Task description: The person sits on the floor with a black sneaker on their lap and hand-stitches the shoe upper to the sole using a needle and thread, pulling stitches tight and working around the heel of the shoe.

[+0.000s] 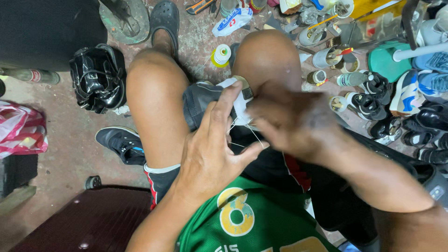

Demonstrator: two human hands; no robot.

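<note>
A dark grey shoe with a white sole [205, 100] is wedged between my knees. My left hand [212, 149] rests its fingers on the shoe's white sole edge, steadying it. My right hand [291, 123], blurred, is closed at the sole's edge, pinching a thin pale thread [254, 135] that runs from the shoe toward my lap. A needle or awl cannot be made out. A spool of yellowish thread [221, 55] stands on the floor just beyond the knees.
A black glossy bag [97, 78] lies left of my knee, a black sneaker [120, 143] below it. Several shoes and sandals [373, 100] crowd the right side with cans, bottles and tools [326, 56]. A red-and-white plastic bag [21, 128] sits far left, a dark stool [93, 219] at bottom left.
</note>
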